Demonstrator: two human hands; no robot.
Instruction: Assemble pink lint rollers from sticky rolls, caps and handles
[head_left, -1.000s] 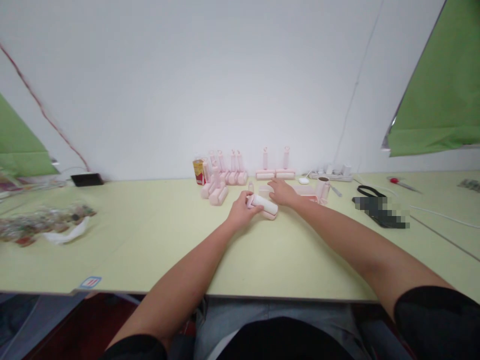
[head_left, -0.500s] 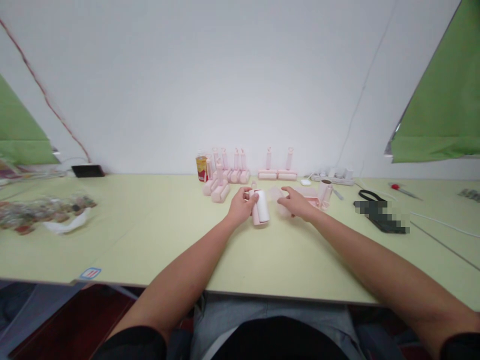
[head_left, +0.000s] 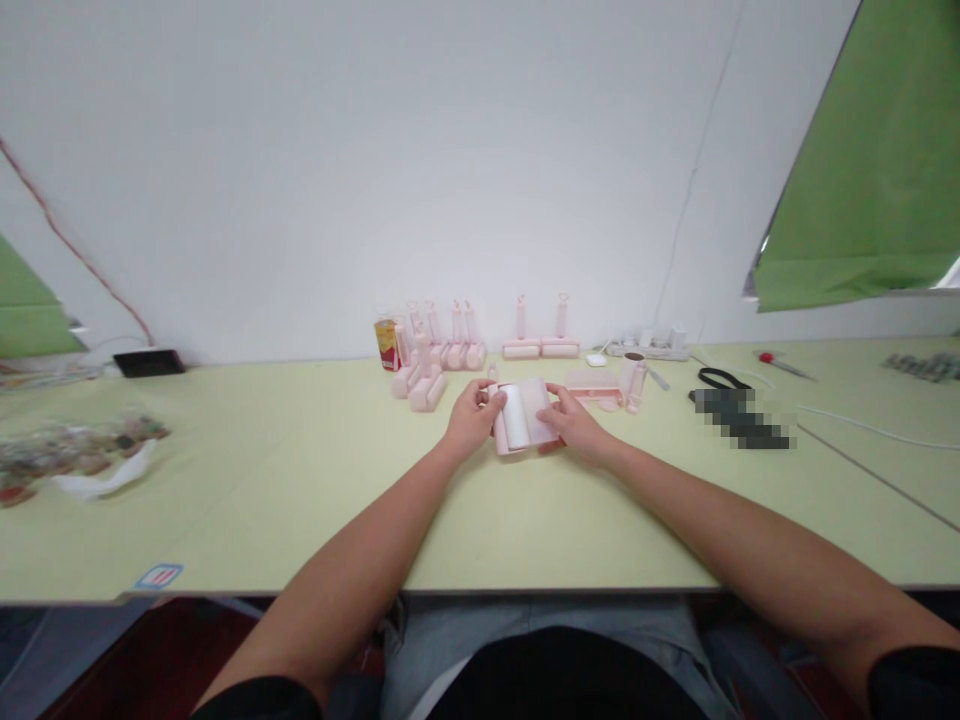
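My left hand (head_left: 472, 415) is closed around a pink lint roller (head_left: 515, 418) whose white sticky roll faces up, tilted slightly. Close on its right side, my right hand (head_left: 576, 425) grips a translucent pale-pink cover (head_left: 537, 405) by its right edge. The cover meets or overlaps the roller's right side; whether they are joined I cannot tell. Just behind, an opened lint roller case (head_left: 595, 388) lies beside an upright paper roll (head_left: 631, 375) with a brown core. Several finished-looking lint rollers (head_left: 427, 385) stand back left, and two more lint rollers (head_left: 560, 347) stand against the wall.
A yellow-red can (head_left: 388, 345) stands by the rollers. At the right lie a power strip (head_left: 649, 350), a partly blurred black item (head_left: 739, 415), a red-handled screwdriver (head_left: 784, 365) and cables. Bagged items (head_left: 75, 448) and a dark phone-like slab (head_left: 148, 362) are at the left.
My right hand has lifted the translucent cover from the table and brought it left against the lint roller. My left hand still holds the roller. The whole view has shifted slightly.
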